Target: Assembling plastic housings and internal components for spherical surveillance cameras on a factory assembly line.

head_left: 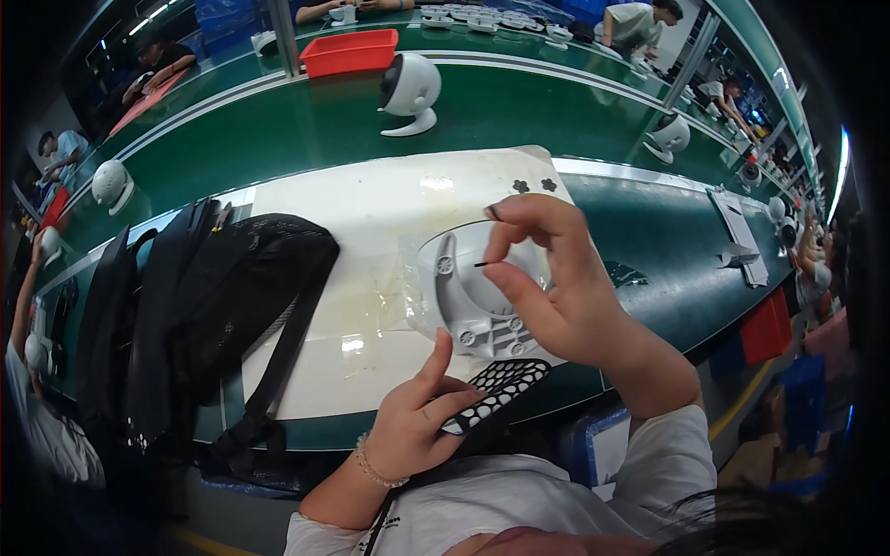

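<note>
Your right hand (565,296) has thumb and forefinger pinched narrow on a small dark pin or screw (482,265), its tip pointing left toward the grey plastic ring part (464,310); the other fingers curl loosely behind. Your left hand (417,417) is closed around a black perforated piece with white honeycomb holes (496,389), holding it at the near edge of the white mat (371,213), with the forefinger lifted toward the ring part's lower boss.

The grey ring part lies on the mat's right half, near its front edge, on or under a clear plastic bag (389,296); I cannot tell which. Several round bosses with screw holes show along its left and lower rim.

By the look of it you are at the fastening step: one fastener is picked up and held over the part, not yet seated. The next move likely calls for lining the tip up squarely over one boss and lowering it straight, since the fastener is tiny and could slip from so light a pinch. No driver shows in either hand.

A black backpack (213,306) sits on the mat's left edge. Beyond the mat's far edge, a white round fan (410,93) stands on the green conveyor (306,130), with a red tray (350,51) farther back.
</note>
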{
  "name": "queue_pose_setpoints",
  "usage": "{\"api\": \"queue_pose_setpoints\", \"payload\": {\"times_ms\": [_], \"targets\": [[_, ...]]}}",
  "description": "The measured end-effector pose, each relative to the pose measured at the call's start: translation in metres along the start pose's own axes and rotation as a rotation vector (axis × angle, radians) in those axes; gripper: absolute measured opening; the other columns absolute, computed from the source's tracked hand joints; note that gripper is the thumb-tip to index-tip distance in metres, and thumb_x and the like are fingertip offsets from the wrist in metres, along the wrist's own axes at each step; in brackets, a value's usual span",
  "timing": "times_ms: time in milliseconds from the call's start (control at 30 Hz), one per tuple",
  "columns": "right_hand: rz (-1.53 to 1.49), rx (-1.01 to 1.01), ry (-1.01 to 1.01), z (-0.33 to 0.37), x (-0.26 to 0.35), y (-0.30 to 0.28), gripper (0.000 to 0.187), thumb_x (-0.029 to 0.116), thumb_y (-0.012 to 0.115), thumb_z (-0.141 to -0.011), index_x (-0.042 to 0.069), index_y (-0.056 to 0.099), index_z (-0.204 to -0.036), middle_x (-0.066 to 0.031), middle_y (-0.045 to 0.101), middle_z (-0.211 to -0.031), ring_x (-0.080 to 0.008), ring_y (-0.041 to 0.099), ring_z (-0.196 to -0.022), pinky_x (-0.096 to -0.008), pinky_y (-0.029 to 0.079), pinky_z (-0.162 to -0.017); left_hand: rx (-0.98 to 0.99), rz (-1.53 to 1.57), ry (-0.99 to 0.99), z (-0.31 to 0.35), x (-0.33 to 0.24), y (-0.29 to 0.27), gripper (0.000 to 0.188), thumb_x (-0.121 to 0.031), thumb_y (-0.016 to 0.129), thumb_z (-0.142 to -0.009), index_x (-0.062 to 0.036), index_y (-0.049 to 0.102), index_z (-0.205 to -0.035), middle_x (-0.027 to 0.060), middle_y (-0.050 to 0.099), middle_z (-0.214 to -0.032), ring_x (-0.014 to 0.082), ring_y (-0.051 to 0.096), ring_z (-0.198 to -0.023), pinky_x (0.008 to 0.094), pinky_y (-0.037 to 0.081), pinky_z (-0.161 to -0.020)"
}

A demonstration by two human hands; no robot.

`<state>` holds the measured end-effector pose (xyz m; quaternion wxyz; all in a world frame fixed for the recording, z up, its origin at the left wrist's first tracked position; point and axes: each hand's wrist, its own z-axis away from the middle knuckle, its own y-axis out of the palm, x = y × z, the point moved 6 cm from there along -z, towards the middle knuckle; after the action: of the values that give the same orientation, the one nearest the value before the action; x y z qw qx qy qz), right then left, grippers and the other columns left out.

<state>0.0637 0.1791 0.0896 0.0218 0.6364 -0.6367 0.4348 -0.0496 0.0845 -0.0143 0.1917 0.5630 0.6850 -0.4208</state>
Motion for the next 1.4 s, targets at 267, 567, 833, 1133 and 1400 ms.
{"api": "queue_pose_setpoints", "payload": {"times_ms": [267, 567, 833, 1133, 1400], "targets": [[0.215, 0.243, 0.043, -0.023, 0.013, 0.02, 0.045, 0.001, 0.056, -0.077, 0.003, 0.041, -0.119, -0.0066, 0.053, -0.088, -0.018, 0.051, -0.087, -0.034, 0.034, -0.088, 0.042, 0.018, -0.009, 0.0, 0.001, -0.001, 0.039, 0.003, 0.059, -0.052, -0.0042, 0.062, -0.09, 0.0268, 0.026, -0.137, 0.0217, 0.064, -0.079, 0.0299, 0.05, -0.066], [0.895, 0.203, -0.228, -0.007, 0.057, 0.035, 0.044, 0.003, 0.063, -0.068, 0.005, 0.054, -0.111, -0.0038, 0.061, -0.089, -0.0159, 0.057, -0.09, -0.0429, 0.03, -0.095, 0.051, 0.032, 0.022, 0.001, -0.001, -0.004, 0.039, 0.002, 0.061, -0.051, -0.0047, 0.062, -0.09, 0.0254, 0.027, -0.137, 0.0199, 0.063, -0.079, 0.0293, 0.049, -0.066], [0.453, 0.088, 0.011, 0.019, 0.032, 0.013, 0.016, 0.009, 0.065, -0.072, 0.01, 0.059, -0.087, -0.0102, 0.046, -0.122, -0.0319, 0.033, -0.126, -0.0486, 0.021, -0.098, 0.034, 0.052, -0.007, 0.001, -0.002, -0.008, 0.036, 0.002, 0.061, -0.052, -0.0045, 0.062, -0.088, 0.0253, 0.028, -0.137, 0.0204, 0.063, -0.078, 0.0299, 0.049, -0.066], [0.351, 0.278, 0.167, 0.032, 0.019, 0.027, 0.005, 0.012, 0.059, -0.079, 0.011, 0.062, -0.083, -0.0113, 0.035, -0.137, -0.0335, 0.018, -0.132, -0.0478, 0.01, -0.102, 0.02, 0.007, -0.021, 0.0, 0.0, -0.007, 0.034, 0.003, 0.061, -0.051, -0.0026, 0.061, -0.085, 0.0237, 0.03, -0.136, 0.0215, 0.063, -0.079, 0.0293, 0.049, -0.067], [0.498, 0.22, -0.032, 0.042, 0.023, 0.023, 0.015, 0.019, 0.06, -0.08, 0.015, 0.065, -0.094, -0.0081, 0.044, -0.131, -0.0296, 0.029, -0.128, -0.0447, 0.018, -0.101, 0.009, -0.008, -0.042, 0.001, 0.001, -0.008, 0.034, 0.003, 0.06, -0.052, -0.0024, 0.06, -0.085, 0.0234, 0.031, -0.136, 0.0222, 0.063, -0.08, 0.0295, 0.049, -0.068]]}}
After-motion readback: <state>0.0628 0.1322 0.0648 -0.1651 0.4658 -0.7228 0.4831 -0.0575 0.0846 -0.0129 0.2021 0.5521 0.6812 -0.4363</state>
